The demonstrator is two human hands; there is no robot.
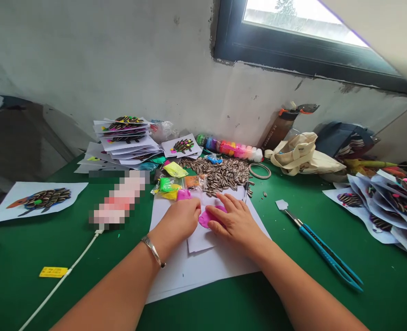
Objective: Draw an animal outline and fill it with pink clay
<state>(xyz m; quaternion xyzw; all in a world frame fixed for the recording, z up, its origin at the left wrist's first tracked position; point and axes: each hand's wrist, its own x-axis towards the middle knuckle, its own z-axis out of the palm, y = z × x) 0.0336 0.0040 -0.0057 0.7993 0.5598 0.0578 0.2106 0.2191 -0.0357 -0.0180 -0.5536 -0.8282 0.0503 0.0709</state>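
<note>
Two bare hands work at lower center: the spread right hand (pixel 236 225) presses a flattened, irregular lump of pink clay (pixel 208 218) on white paper (pixel 203 276); the loosely curled left hand (pixel 179 219) rests just beside it, gripping nothing. Green table (pixel 279 294) extends past the paper's edges.

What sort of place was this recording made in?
Most likely a small craft workroom, perhaps at home. A green-topped table holds a heap of striped sunflower seeds, stacked paper pictures made with seeds and a row of coloured modelling clay.
</note>
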